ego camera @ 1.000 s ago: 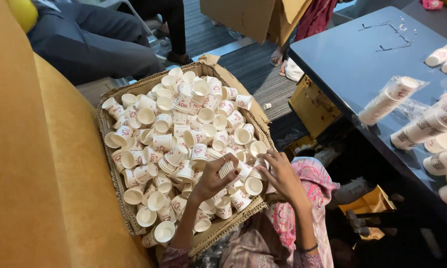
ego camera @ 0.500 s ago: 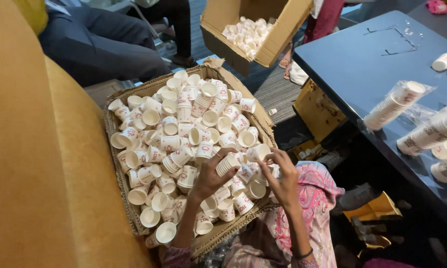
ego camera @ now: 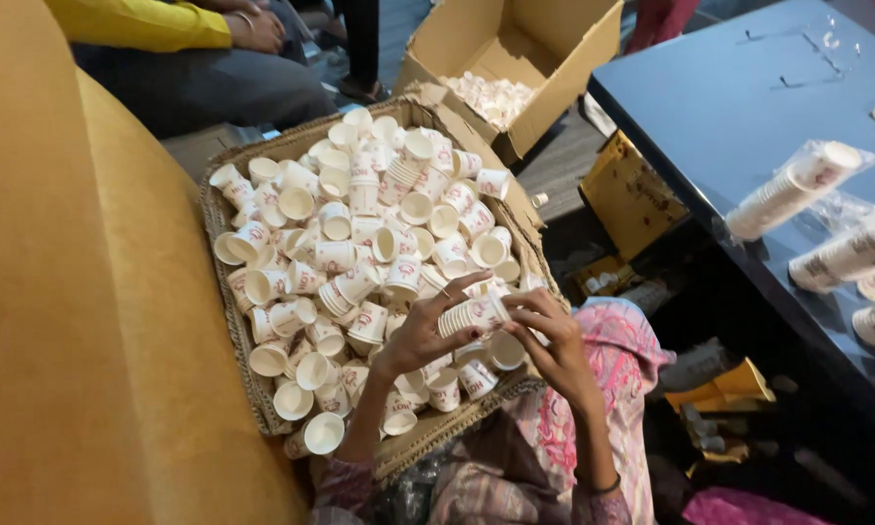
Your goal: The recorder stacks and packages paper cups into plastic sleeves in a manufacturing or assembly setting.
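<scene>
A short stack of small white paper cups (ego camera: 473, 313) lies sideways between both my hands, over the near right part of a cardboard box (ego camera: 225, 255). My left hand (ego camera: 426, 331) grips the stack's closed end. At the open end, my right hand (ego camera: 544, 338) pinches the stack's rim. The box is heaped with several loose white paper cups (ego camera: 360, 253) with red print.
A mustard sofa back (ego camera: 68, 321) runs along the left. Another open cardboard box (ego camera: 515, 49) with cups stands behind. On the right, a dark table (ego camera: 738, 117) carries wrapped sleeves of cups (ego camera: 792, 190). A seated person in a yellow sleeve (ego camera: 136, 21) is at top left.
My hands lifted from digging among the loose cups and now hold a nested stack between them. The view tilted up, showing the second box.
</scene>
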